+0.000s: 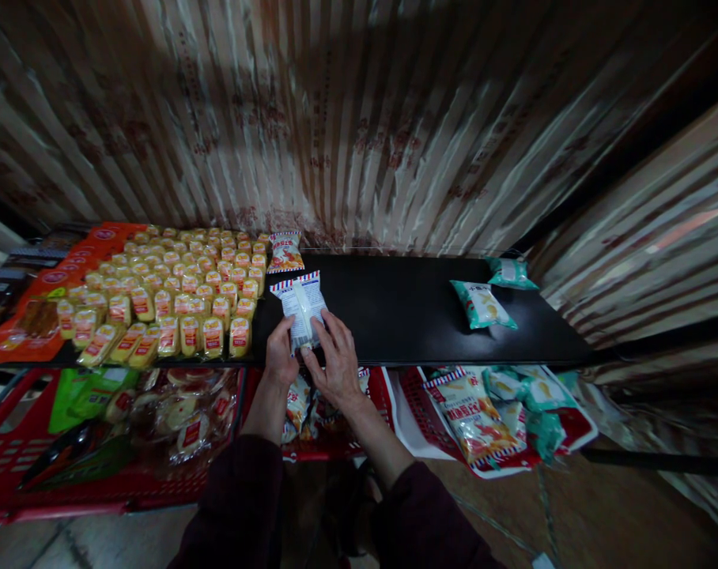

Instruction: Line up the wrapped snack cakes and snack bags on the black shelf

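A snack bag [301, 307] lies back side up at the front of the black shelf [388, 308], its printed text and centre seam showing. My left hand [281, 353] grips its lower left edge with curled fingers. On the lower right edge, my right hand [335, 359] holds it between thumb and fingers. Just behind it, near the back of the shelf, stands a similar snack bag [285, 252], front outward. Rows of small yellow wrapped cakes [181, 304] sit directly to the left. Below my hands, more snack bags [298, 405] are partly hidden by my forearms.
Two green snack bags [482, 305] lie at the shelf's right end. Orange packs [68, 276] line the far left. Red baskets [157, 491] with packaged food stand under the shelf edge; the right-hand basket [415, 411] holds mixed snack bags. Draped plastic sheeting [359, 142] hangs behind.
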The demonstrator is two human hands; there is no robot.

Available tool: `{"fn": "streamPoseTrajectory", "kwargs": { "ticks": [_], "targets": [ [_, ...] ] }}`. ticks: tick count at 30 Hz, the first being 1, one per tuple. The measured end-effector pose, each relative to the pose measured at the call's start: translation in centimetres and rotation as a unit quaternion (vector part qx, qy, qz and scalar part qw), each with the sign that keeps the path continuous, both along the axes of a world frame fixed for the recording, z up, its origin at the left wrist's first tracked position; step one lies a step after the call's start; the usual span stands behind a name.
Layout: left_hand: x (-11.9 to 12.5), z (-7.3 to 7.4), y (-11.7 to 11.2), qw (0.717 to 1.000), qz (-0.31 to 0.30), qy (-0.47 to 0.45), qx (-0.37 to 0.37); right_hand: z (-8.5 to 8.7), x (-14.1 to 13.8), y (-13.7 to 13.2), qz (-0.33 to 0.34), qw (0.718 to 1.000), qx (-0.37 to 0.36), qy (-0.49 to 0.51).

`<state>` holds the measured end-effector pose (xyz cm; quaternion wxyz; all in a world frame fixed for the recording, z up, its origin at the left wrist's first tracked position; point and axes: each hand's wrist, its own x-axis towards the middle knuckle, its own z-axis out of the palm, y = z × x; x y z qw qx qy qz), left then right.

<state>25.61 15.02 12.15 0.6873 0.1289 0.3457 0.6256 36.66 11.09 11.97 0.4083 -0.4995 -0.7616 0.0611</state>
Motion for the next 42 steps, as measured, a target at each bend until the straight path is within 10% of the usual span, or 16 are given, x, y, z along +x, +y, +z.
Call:
{"fn": "streamPoseTrajectory", "kwargs": {
  "ticks": [17, 25, 42],
  "targets": [
    [0.1, 0.4, -0.5, 0.999, -0.015, 0.016, 0.029, -0.4, -0.5, 0.4, -0.017, 0.99, -0.105, 0.096],
    [0.8, 0.1, -0.5, 0.978, 0.025, 0.172, 0.115, -0.1, -1.2, 0.6, -0.019, 0.943, -0.191, 0.272],
    [0.1, -0.7, 0.4, 0.79, 0.096, 0.569, 0.207, -1.8, -2.4, 4.6, -0.012, 0.853, -0.24, 0.464]
  ]
}}
